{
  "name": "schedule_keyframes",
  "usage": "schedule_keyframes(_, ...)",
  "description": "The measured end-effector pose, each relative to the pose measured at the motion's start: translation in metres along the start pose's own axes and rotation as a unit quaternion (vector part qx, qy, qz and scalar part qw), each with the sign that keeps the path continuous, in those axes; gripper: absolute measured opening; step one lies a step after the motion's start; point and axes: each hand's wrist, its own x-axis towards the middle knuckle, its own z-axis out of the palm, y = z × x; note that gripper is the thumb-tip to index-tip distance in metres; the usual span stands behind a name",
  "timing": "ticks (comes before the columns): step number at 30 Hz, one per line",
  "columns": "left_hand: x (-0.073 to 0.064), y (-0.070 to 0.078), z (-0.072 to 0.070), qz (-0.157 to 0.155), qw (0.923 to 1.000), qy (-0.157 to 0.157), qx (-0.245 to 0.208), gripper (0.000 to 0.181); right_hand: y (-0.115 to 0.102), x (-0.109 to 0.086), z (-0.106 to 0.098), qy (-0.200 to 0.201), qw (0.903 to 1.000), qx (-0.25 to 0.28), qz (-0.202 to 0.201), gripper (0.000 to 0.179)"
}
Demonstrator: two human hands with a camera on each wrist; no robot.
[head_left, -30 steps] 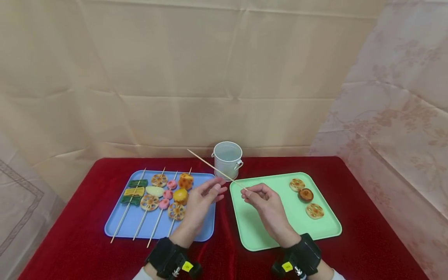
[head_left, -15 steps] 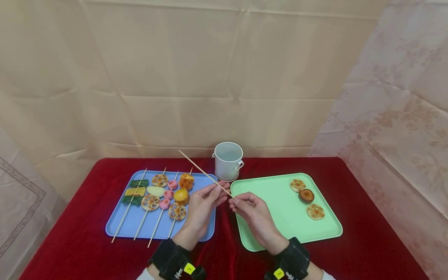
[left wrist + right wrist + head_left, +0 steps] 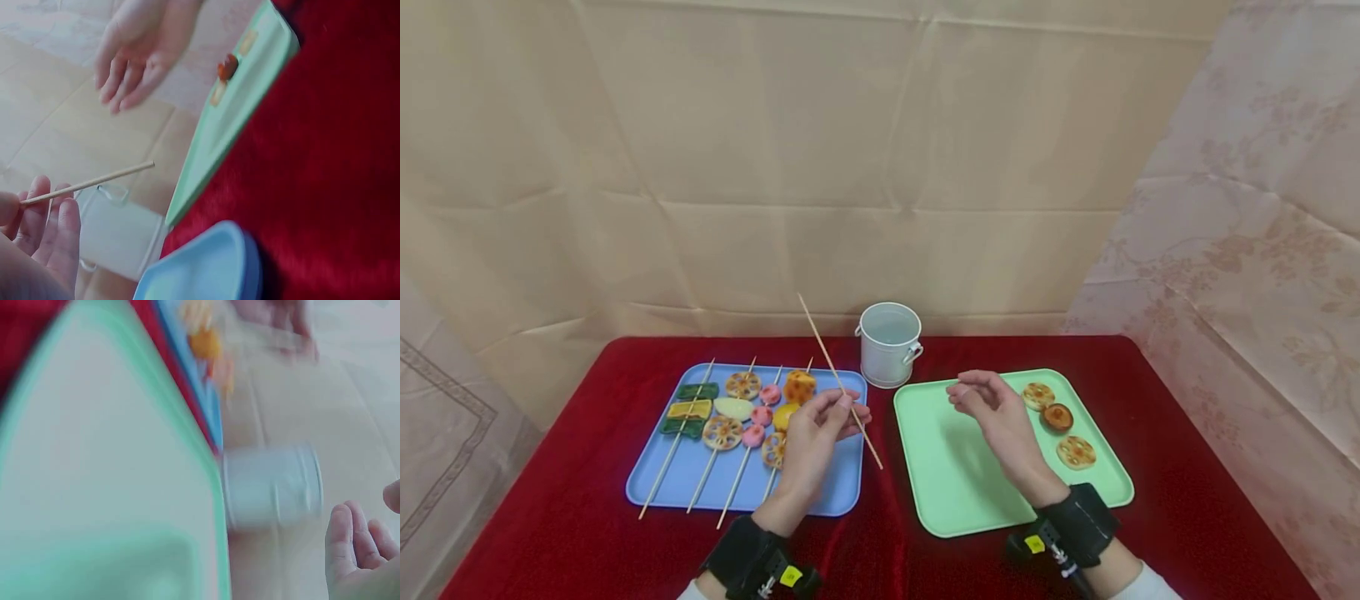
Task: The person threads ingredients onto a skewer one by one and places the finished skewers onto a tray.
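Note:
My left hand (image 3: 815, 442) pinches a thin wooden skewer (image 3: 826, 350) between thumb and fingers, above the right side of the blue tray (image 3: 647, 492). The bare stick slants from upper left to lower right; its lower end (image 3: 134, 169) juts past the fingers in the left wrist view. My right hand (image 3: 1000, 425) is over the green tray (image 3: 932, 500) with nothing in it, its fingers relaxed and the thumb apart from them in the right wrist view. Right of it on the green tray lie two lotus root slices (image 3: 1076, 452) and a brown mushroom cap (image 3: 1057, 418).
A small white metal bucket (image 3: 889, 350) stands behind the trays, near the back edge of the red cloth (image 3: 572, 467). Several loaded skewers lie on the blue tray, with green and yellow pieces (image 3: 688, 410), lotus root slices (image 3: 722, 433) and pink balls (image 3: 753, 435). A beige curtain hangs behind.
My right hand has let go of the skewer and moved right, over the green tray. The skewer, now in my left hand alone, has turned steeper, and the left hand has shifted slightly left.

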Motion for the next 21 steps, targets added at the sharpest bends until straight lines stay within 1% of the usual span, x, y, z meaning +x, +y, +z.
schedule_keyframes(2, 0.000, 0.000, -0.006, 0.012, 0.9993, 0.002, 0.034, 0.032, -0.001, 0.008, -0.016, 0.018, 0.9981, -0.058, -0.013, 0.032)
schedule_keyframes(3, 0.000, 0.001, -0.008, 0.019, 0.9986, 0.001, 0.049, 0.031, -0.001, 0.012, -0.023, 0.026, 0.9955, -0.089, -0.020, 0.033)
schedule_keyframes(6, 0.001, 0.001, -0.016, 0.025, 0.9969, -0.004, 0.075, 0.029, 0.000, 0.020, -0.045, 0.039, 0.9820, -0.181, -0.037, 0.038)
schedule_keyframes(8, 0.001, 0.002, -0.020, 0.017, 0.9965, -0.007, 0.081, 0.028, 0.003, 0.023, -0.058, 0.041, 0.9703, -0.234, -0.045, 0.041)
schedule_keyframes(11, 0.002, 0.004, -0.025, 0.001, 0.9960, -0.007, 0.090, 0.027, 0.006, 0.026, -0.078, 0.040, 0.9557, -0.287, -0.054, 0.042)
schedule_keyframes(14, 0.001, 0.006, -0.028, -0.014, 0.9947, 0.000, 0.102, 0.026, 0.008, 0.031, -0.094, 0.035, 0.9393, -0.336, -0.062, 0.041)
schedule_keyframes(16, 0.001, 0.006, -0.030, -0.022, 0.9936, 0.006, 0.111, 0.026, 0.009, 0.036, -0.103, 0.032, 0.9264, -0.369, -0.065, 0.040)
schedule_keyframes(18, -0.001, 0.004, -0.031, -0.031, 0.9922, 0.013, 0.120, 0.026, 0.010, 0.042, -0.111, 0.027, 0.9157, -0.397, -0.059, 0.038)
schedule_keyframes(21, -0.003, 0.001, -0.032, -0.037, 0.9910, 0.019, 0.127, 0.026, 0.012, 0.050, -0.120, 0.014, 0.9041, -0.425, -0.039, 0.036)
